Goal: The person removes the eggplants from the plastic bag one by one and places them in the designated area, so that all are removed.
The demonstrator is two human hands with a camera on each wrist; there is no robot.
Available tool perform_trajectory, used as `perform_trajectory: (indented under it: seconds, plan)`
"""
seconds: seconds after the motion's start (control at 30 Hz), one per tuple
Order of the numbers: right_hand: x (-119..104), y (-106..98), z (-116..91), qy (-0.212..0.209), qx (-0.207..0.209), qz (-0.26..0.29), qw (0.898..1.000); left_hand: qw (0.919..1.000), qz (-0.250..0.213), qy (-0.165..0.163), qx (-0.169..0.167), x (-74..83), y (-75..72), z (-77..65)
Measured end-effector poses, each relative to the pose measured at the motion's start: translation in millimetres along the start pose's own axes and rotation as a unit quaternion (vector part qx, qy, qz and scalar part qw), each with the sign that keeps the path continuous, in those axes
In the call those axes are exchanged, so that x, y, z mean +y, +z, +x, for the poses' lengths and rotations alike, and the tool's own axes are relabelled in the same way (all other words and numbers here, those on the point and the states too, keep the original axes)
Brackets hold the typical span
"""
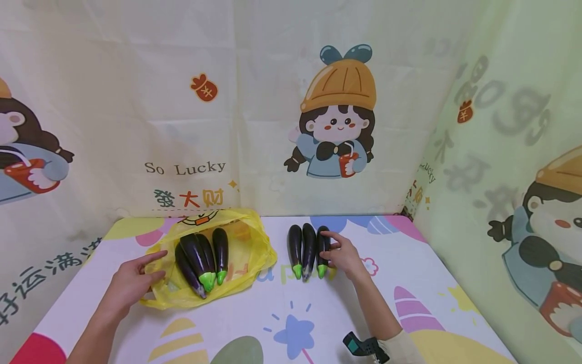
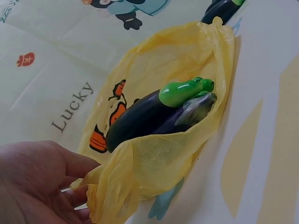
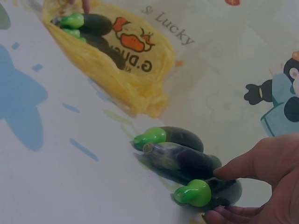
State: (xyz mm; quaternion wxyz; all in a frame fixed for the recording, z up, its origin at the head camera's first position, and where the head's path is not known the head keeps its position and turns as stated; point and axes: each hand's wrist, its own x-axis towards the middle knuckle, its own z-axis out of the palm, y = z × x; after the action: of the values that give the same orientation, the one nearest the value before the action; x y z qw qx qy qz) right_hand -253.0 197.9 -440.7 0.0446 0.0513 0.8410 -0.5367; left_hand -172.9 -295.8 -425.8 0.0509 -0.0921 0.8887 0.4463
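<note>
On the right of the table, three dark purple eggplants lie side by side, their stem ends toward me in the head view. My right hand (image 1: 342, 255) grips the rightmost eggplant (image 3: 226, 191), with digits on both its sides. Beside it lie the middle eggplant (image 1: 309, 250) and the left eggplant (image 1: 295, 247). A yellow plastic bag (image 1: 254, 258) is spread open on the left. Several eggplants rest inside it, among them one with a bright green cap (image 2: 135, 116). My left hand (image 1: 132, 283) holds the bag's left edge; part of its fingers is hidden behind the plastic.
The table (image 1: 273, 308) has a white cover with printed coloured shapes. Behind it hangs a pale cloth (image 1: 263, 126) with cartoon prints, and another cloth (image 1: 477, 177) closes the right side. A dark strapped device (image 1: 364, 349) sits at my right wrist.
</note>
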Motion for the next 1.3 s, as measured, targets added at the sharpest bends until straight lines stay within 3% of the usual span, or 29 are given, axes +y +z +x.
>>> perform_trajectory:
  seconds: [0.93, 1.3]
  plan:
    - [2.7, -4.7, 3.3, -0.001, 0.018, -0.036, 0.999, 0.9999, 0.006, 0.012, 0.0, 1.2, 0.1, -2.1]
    - [1.9, -5.9, 0.7, -0.004, 0.027, -0.049, 0.998, 1.0, 0.003, 0.0, 0.0, 2.2, 0.4, -1.8]
